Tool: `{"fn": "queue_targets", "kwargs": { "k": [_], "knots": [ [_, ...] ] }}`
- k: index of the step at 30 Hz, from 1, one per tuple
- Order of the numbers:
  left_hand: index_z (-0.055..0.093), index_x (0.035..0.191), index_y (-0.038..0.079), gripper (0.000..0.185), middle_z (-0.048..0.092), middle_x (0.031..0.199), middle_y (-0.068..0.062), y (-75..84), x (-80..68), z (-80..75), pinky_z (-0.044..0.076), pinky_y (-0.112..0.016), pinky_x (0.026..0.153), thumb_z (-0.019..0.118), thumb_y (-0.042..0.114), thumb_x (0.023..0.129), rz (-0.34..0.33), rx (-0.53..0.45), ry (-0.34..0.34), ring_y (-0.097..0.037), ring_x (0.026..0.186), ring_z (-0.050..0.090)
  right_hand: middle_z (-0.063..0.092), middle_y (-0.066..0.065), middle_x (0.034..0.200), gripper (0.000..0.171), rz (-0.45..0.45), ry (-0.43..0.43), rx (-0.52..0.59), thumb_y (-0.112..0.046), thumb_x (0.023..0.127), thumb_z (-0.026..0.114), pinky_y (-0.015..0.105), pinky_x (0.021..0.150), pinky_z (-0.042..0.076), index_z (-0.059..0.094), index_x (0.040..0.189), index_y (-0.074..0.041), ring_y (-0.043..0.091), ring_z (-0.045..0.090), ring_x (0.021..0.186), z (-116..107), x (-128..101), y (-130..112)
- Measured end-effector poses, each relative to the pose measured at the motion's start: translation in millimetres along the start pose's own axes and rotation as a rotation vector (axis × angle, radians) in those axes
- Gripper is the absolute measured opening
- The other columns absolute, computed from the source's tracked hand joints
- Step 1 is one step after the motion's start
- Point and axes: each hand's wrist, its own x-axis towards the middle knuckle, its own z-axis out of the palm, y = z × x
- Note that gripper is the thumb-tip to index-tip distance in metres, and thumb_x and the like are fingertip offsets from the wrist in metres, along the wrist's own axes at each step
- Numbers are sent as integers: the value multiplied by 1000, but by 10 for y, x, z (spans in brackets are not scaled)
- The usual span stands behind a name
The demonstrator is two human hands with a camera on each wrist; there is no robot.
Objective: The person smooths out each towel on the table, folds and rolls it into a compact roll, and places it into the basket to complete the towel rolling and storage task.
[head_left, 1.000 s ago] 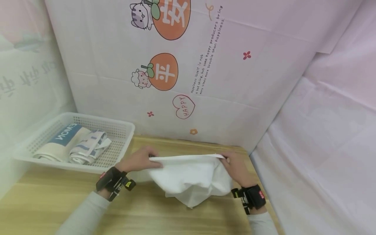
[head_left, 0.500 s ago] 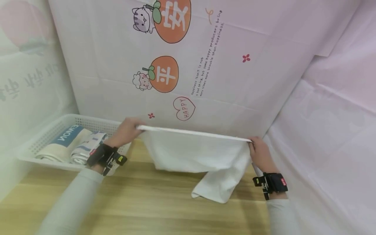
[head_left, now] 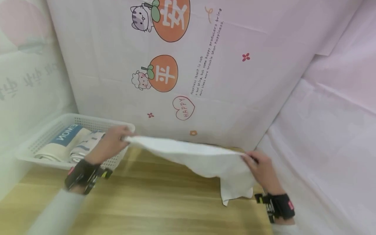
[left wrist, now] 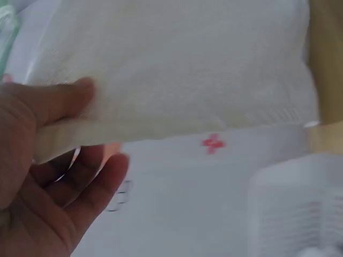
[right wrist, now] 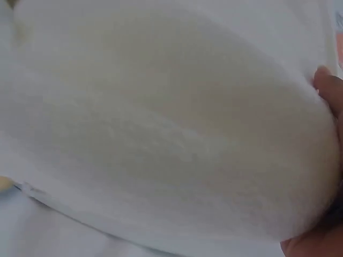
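Observation:
A white towel [head_left: 188,156] is stretched between my two hands above the wooden table. My left hand [head_left: 110,142] pinches its left end, close beside the basket. In the left wrist view the thumb lies over the towel's edge [left wrist: 177,80] and the other fingers are behind and below it. My right hand [head_left: 264,169] grips the right end at the upper edge, where a loose part hangs down toward the table. In the right wrist view the towel [right wrist: 161,123] fills most of the picture, and only part of the right hand [right wrist: 332,96] shows at the edge.
A white plastic basket [head_left: 97,118] stands at the back left, holding a rolled cream towel with a blue band [head_left: 60,143] and a rolled blue-and-white towel [head_left: 80,147]. A printed cloth wall [head_left: 223,114] closes the back of the wooden table [head_left: 141,202].
From bunched in the middle, the towel has been spread wide as my hands moved apart. Over the last half second both hands came lower and the left one shifted further left.

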Motion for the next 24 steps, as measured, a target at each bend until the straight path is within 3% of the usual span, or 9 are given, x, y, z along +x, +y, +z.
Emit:
{"fn": "queue_targets", "kwargs": {
  "k": [3,5,7,11,13,15,17,21,24],
  "knots": [
    [78,101,7,29,71,89,-3,-52,-472,197,56,-26,66,77,-8,76,-39,-2,-152,-15,76,62,66,-10,74,10,23,-126,62,-7,89,75,19,56,48,73,86,-16,0,54,63,323,-415,-46],
    [78,97,8,26,71,88,-1,-99,-788,343,58,-29,70,77,-6,76,-20,-6,-208,-15,78,64,64,-16,74,12,46,-224,109,-12,92,74,20,57,49,72,85,-21,-3,53,64,547,-690,-88],
    [77,93,11,23,71,87,3,-139,-1117,450,58,-32,72,77,-3,75,-25,-8,-284,-16,80,65,61,-19,72,15,73,-377,168,-18,96,70,21,57,49,70,82,-24,-5,51,63,746,-952,-145],
    [72,88,17,20,66,87,9,-197,-1702,510,55,-34,73,79,5,73,-118,-26,-422,-14,82,61,52,-19,67,22,189,-668,269,-35,100,64,19,55,44,65,80,-25,-5,45,60,1005,-1354,-244],
    [71,87,19,19,64,87,13,-192,-1873,480,53,-31,71,82,13,72,-159,-40,-465,-8,80,58,50,-19,67,25,256,-750,277,-42,100,61,19,55,42,64,82,-25,-5,44,60,1044,-1457,-277],
    [72,89,18,20,61,82,15,-157,-1940,442,51,-27,66,84,21,74,-165,-75,-487,-3,75,54,52,-18,69,24,287,-767,276,-44,100,61,20,55,42,66,87,-24,-5,45,61,1017,-1478,-297],
    [74,94,14,24,57,78,15,-110,-1905,414,48,-24,62,85,27,76,-165,-120,-497,0,71,49,57,-18,72,23,284,-746,259,-39,101,60,20,56,44,69,88,-23,-5,47,63,928,-1420,-310],
    [72,107,11,34,59,82,13,-12,-1684,425,52,-27,68,79,36,86,-173,-176,-492,0,76,54,64,-14,79,12,218,-563,168,-21,100,64,20,59,48,72,92,-16,-4,52,69,703,-1200,-236],
    [70,112,14,32,66,100,7,21,-1450,531,57,-40,84,76,36,90,-193,-165,-454,-11,95,62,66,-6,86,7,270,-417,63,-14,98,67,24,65,51,72,98,-9,3,57,77,590,-1048,-68]
  ]
}}
